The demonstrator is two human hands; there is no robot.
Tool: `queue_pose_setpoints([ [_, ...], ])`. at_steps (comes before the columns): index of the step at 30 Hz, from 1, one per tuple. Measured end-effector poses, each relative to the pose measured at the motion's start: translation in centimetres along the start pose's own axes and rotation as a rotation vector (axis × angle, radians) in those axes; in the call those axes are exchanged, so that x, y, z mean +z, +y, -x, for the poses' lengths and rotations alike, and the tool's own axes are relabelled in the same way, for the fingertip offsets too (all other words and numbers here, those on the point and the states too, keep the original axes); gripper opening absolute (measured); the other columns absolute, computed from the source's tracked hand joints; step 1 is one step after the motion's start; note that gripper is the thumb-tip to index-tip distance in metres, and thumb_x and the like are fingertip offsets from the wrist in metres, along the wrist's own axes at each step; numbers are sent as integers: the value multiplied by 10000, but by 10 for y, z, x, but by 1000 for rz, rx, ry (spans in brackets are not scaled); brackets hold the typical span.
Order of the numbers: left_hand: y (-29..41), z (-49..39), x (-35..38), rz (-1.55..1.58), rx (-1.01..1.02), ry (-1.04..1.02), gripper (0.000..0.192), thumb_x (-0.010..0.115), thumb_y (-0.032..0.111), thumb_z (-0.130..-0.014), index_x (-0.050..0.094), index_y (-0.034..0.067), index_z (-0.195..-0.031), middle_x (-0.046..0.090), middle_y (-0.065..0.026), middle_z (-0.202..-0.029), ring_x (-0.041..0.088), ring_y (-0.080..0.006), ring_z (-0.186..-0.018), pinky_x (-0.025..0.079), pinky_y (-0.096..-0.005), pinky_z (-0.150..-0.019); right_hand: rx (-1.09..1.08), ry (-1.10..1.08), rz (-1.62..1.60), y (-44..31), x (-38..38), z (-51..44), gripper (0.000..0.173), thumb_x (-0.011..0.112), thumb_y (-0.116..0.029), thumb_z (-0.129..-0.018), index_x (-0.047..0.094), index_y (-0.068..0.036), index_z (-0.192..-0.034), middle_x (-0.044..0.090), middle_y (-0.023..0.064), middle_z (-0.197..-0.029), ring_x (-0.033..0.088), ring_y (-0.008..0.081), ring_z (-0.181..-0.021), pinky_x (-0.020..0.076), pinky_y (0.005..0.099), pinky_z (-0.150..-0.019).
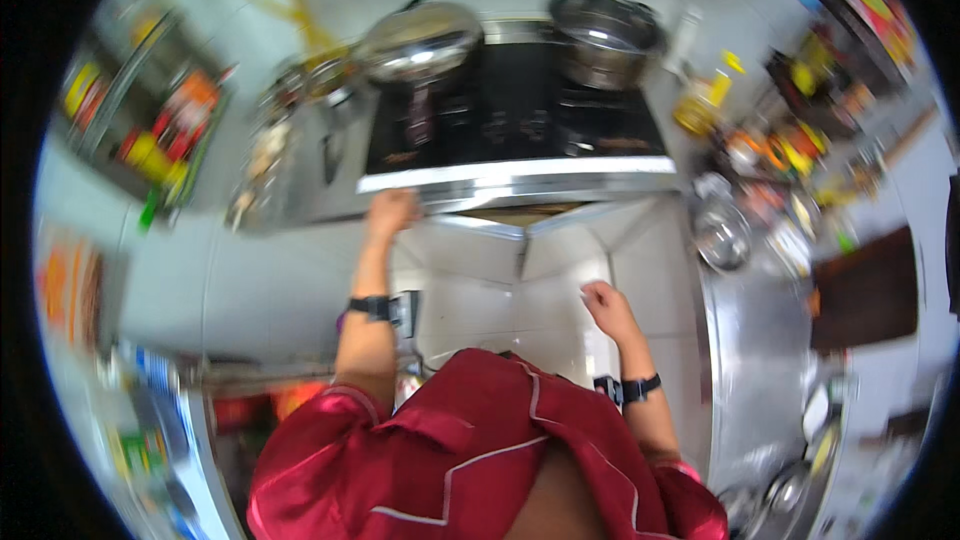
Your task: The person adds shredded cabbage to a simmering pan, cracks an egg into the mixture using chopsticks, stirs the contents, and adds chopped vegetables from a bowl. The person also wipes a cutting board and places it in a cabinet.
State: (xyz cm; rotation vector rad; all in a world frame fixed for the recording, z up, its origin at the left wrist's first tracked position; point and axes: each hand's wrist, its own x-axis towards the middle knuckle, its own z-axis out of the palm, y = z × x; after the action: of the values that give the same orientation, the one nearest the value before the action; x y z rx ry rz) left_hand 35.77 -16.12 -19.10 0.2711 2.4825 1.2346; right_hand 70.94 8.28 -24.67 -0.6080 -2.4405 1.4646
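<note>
My left hand (pixel 393 211) is at the front edge of the gas stove (pixel 517 127), near its left front corner; blur hides whether the fingers touch the metal edge. My right hand (pixel 606 307) hangs over the tiled floor with its fingers curled, and nothing shows in it. A lidded frying pan (pixel 424 41) stands on the left of the stove, its handle pointing towards me. On the right side stands a deep steel pot (pixel 604 45). Below the stove, two cabinet doors (pixel 480 247) stand ajar.
A knife (pixel 330 157) lies on the counter left of the stove, beside pale food pieces (pixel 266 154). To the right are an oil bottle (pixel 697 109), a clear bowl (pixel 722 236) and a steel countertop (pixel 757 367). A rack with packets (pixel 180 120) is at left.
</note>
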Motion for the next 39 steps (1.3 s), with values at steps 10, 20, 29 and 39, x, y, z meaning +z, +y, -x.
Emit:
queue_pose_setpoints([
  [10, -24, -98, -110, 309, 227, 209, 216, 587, 280, -854, 576, 79, -776, 588, -21, -621, 528, -92, -490, 366, -218, -415, 240, 461, 214, -22, -81, 35, 166, 603, -194, -798, 635, -33, -824, 630, 149, -856, 598, 284, -733, 477, 346, -654],
  [20, 71, -61, -115, -62, 240, 276, 316, 569, 304, -839, 606, 3, -748, 563, -43, -589, 516, -117, -533, 410, -271, -518, 289, 362, 938, 28, -225, -43, 519, 478, 76, -688, 583, -169, -1134, 520, 175, -1069, 527, 346, -966, 459, 404, -792],
  [29, 201, -88, -147, -198, 306, 178, 365, 586, 309, -822, 623, -53, -809, 597, -66, -657, 569, -139, -553, 473, -268, -536, 329, 118, 1061, 112, -250, -79, 342, 542, -149, -772, 578, -68, -1103, 500, 201, -1178, 482, 357, -1081, 413, 416, -890],
  [39, 216, -220, -164, -417, 223, -7, 414, 606, 361, -793, 616, -52, -806, 604, -92, -650, 587, -172, -520, 478, -282, -477, -266, 772, 544, -35, -210, -63, 280, 480, -64, -807, 554, 55, -1050, 519, 143, -961, 528, 217, -797, 446, 300, -688],
])
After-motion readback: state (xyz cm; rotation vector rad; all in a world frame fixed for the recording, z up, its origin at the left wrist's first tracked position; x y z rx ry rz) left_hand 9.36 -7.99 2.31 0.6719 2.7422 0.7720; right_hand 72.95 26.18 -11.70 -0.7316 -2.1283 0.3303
